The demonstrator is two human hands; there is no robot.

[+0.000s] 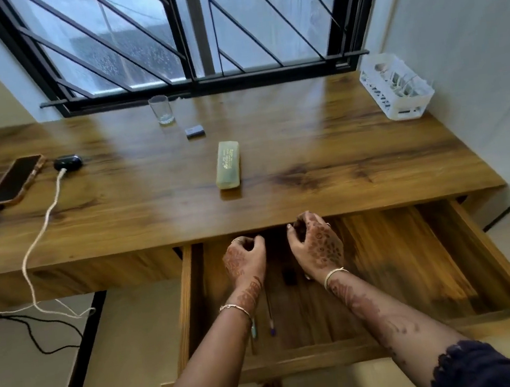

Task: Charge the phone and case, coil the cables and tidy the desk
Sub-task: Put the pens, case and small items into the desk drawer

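Left hand (244, 257) and right hand (318, 246) curl inside the drawer (417, 270); I cannot tell whether they grip anything. Far to their left, the white cable (42, 226) feeding the earbud case (67, 161) looks limp and light, best pinched near its plug.

Only one marking seen: gold print, a few short lines, on the top face of the pale green oblong plastic box (228, 166) lying on the brown wooden desk (305, 142). The letters are too small and blurred to read. No other text, label, brand or number is legible.
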